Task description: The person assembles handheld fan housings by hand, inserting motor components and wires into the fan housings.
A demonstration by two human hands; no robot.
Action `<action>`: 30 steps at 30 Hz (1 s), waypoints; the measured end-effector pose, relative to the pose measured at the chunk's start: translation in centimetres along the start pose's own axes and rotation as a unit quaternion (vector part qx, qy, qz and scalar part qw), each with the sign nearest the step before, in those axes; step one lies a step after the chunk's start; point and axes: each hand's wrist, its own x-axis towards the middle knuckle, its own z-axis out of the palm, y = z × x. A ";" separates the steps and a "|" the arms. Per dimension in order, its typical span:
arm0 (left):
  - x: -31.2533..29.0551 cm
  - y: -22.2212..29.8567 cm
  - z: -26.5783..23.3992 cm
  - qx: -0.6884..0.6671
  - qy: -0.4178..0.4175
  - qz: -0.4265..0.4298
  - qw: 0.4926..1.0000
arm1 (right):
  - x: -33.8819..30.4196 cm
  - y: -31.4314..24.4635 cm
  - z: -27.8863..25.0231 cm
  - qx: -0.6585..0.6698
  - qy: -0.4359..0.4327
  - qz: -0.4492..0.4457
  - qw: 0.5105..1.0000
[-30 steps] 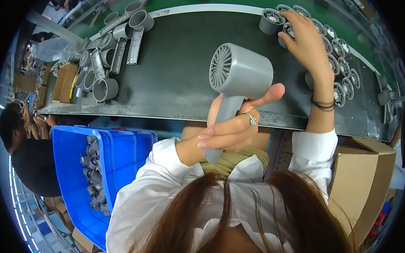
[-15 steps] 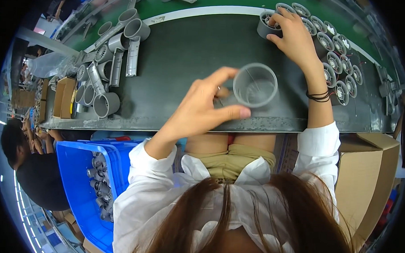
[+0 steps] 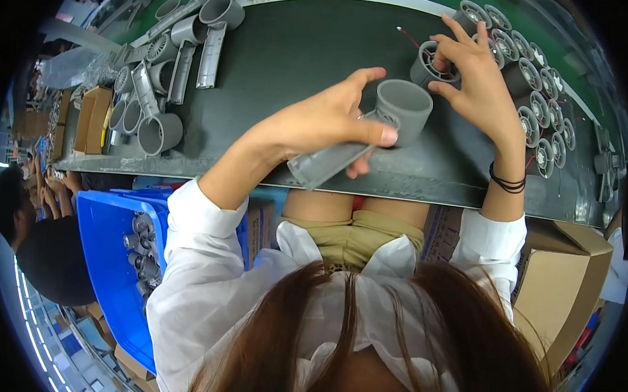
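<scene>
My left hand (image 3: 309,123) is closed round the neck of a grey plastic hair dryer shell (image 3: 408,113). The shell's round barrel faces up and its open handle half slants toward the table's near edge. Just right of it, my right hand (image 3: 478,88) pinches the inside of a grey round fan motor unit (image 3: 422,73) with thumb and fingers. From that unit a red wire sticks out on the far left side. Barrel and fan unit are close together, a small gap between them. Several more fan motor units (image 3: 529,75) stand in rows to the right.
Other grey hair dryer shells (image 3: 160,132) lie piled at the left of the dark work surface (image 3: 298,50), by a small cardboard box (image 3: 92,122). Below are a blue tub (image 3: 117,293) with grey parts and an open cardboard box (image 3: 552,294). A person (image 3: 52,256) sits at far left.
My right hand has brought the fan motor unit nearer, away from the others. My left hand has tilted the shell, so its handle now shows, and the barrel has come close to the unit.
</scene>
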 end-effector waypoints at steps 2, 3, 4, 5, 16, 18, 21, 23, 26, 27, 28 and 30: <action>0.3 0.2 -0.1 -0.175 0.005 -0.048 0.983 | -0.4 0.4 0.1 0.010 -0.002 0.008 1.000; 0.5 0.0 -0.3 -0.177 0.009 -0.048 0.983 | -0.6 0.7 0.1 0.019 -0.004 0.019 1.000; 0.7 -0.1 -0.5 -0.211 0.014 -0.051 0.976 | -0.7 0.9 0.0 0.019 -0.004 0.024 1.000; 0.8 -0.3 -0.7 -0.246 0.018 -0.055 0.968 | -0.8 1.2 -0.1 0.020 -0.005 0.019 1.000; 1.2 -0.3 -2.2 -0.078 -0.060 0.008 0.995 | -2.0 0.6 -2.3 0.401 0.061 0.057 0.912; 1.3 -1.7 -2.3 0.107 -0.044 0.143 0.983 | -1.6 0.3 -1.9 0.476 0.006 0.051 0.878; 0.1 0.8 -1.1 0.299 -0.052 0.102 0.947 | -2.4 -0.2 -2.1 0.509 -0.007 0.042 0.860; 0.4 0.4 -1.1 0.388 -0.062 0.109 0.913 | -2.9 -0.3 -2.3 0.529 -0.020 0.045 0.847; 0.5 0.0 -0.8 0.402 -0.027 0.149 0.903 | -3.5 -0.2 -2.4 0.476 -0.008 0.007 0.879; 0.5 -0.2 -0.7 0.427 0.002 0.179 0.887 | -3.7 -0.4 -2.8 0.404 -0.002 -0.006 0.915; 0.2 0.4 -0.6 0.434 0.017 0.165 0.886 | -3.8 -1.0 -2.9 0.342 0.038 -0.036 0.938; 0.2 -0.4 -0.5 0.408 0.061 0.225 0.883 | -4.2 -2.4 -3.1 0.261 0.081 -0.058 0.960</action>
